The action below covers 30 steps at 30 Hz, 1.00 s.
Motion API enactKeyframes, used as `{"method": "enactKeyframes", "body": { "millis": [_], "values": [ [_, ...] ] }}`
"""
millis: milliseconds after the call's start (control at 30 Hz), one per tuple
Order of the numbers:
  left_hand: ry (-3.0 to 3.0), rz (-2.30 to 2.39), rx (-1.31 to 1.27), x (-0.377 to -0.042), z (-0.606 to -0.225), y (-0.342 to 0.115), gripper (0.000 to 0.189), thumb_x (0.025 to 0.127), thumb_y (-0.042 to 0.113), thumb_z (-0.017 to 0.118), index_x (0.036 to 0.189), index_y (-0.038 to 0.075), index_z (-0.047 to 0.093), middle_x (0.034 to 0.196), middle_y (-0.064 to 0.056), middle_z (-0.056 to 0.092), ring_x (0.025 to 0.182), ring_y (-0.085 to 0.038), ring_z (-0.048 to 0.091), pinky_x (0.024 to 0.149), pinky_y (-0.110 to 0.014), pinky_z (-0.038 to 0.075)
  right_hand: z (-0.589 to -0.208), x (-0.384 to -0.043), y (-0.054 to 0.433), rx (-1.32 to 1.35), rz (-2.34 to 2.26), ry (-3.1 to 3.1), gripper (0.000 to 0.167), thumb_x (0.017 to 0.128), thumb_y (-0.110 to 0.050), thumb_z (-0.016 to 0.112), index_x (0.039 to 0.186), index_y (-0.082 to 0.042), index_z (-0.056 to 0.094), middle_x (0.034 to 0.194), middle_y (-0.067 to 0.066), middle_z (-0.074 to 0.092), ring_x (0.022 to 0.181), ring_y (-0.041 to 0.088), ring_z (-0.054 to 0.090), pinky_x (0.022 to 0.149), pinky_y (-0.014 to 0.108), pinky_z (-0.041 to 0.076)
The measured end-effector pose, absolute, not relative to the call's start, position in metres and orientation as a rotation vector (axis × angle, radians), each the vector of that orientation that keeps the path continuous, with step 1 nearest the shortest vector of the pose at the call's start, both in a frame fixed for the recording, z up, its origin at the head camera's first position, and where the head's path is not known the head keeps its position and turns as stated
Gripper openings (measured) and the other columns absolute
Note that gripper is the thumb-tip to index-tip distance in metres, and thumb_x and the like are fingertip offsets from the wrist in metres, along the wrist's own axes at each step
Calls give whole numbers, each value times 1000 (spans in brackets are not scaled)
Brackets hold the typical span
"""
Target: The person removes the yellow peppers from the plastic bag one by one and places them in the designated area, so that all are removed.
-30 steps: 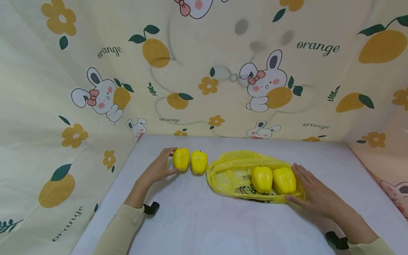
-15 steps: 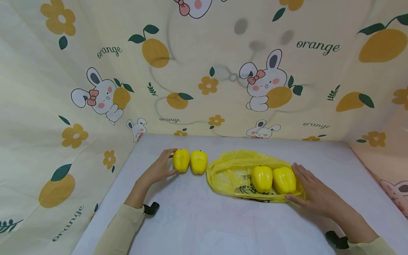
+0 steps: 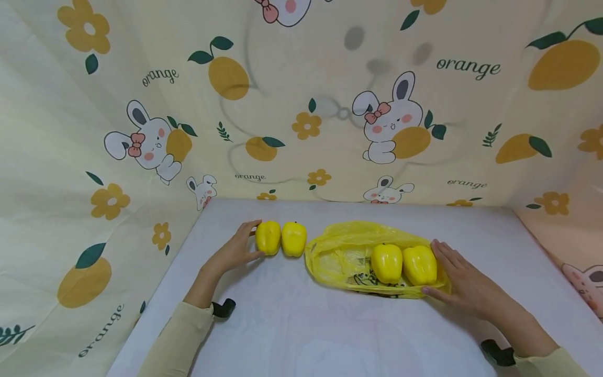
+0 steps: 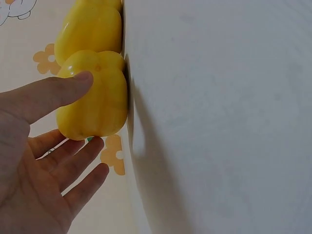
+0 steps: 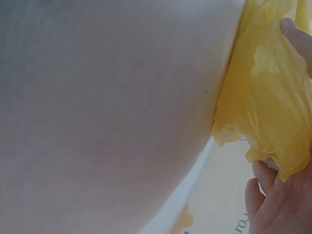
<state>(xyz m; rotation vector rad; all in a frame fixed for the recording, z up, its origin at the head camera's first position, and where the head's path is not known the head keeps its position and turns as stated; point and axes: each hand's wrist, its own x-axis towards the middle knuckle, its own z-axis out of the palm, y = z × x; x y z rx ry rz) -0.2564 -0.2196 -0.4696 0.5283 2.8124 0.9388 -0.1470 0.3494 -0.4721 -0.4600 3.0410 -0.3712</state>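
My left hand holds the outer yellow bell pepper, thumb at its front and fingers at its back left side. In the left wrist view, the thumb overlaps this pepper's side. A second yellow bell pepper stands right beside it. To the right, an open yellow plastic bag lies with two more yellow bell peppers, one at its middle and one at its right end. My right hand rests against that end, fingers straight, thumb at the front edge.
All of this is on a white table. A cream cloth printed with rabbits and oranges hangs behind and along the sides. A black strap piece sits at the left wrist, another at the right.
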Motion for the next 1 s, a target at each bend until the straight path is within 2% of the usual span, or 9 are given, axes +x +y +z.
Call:
{"method": "enactKeyframes", "body": {
  "millis": [200, 333, 633, 1000],
  "values": [
    [2810, 923, 530, -257, -472, -221, 96, 93, 18, 86, 167, 6, 25, 168, -23, 32, 149, -43, 46, 123, -57, 39, -470, -147, 349, -469, -380, 3040, 123, 91, -76, 68, 172, -4, 11, 175, 27, 19, 156, 54, 24, 117, 78, 30],
    [2814, 910, 506, -257, -471, -221, 97, 93, 20, 86, 168, 9, 25, 168, -21, 33, 151, -41, 43, 124, -59, 38, -471, -147, 350, -470, -388, 3039, 123, 90, -77, 68, 172, -5, 11, 175, 27, 19, 156, 53, 24, 117, 78, 30],
    [2889, 853, 553, -254, -464, -218, 93, 96, 32, 83, 168, 11, 28, 171, -18, 32, 158, -40, 33, 127, -60, 31, -472, -147, 350, -476, -382, 3050, 122, 91, -75, 68, 172, -4, 11, 175, 27, 19, 157, 53, 24, 117, 78, 30],
    [2953, 850, 619, -248, -449, -198, 86, 96, 32, 84, 165, 12, 38, 168, -15, 39, 154, -37, 40, 126, -56, 35, -473, -147, 351, -475, -391, 3049, 122, 91, -76, 68, 172, -5, 10, 175, 27, 18, 156, 53, 24, 117, 78, 30]
  ]
}}
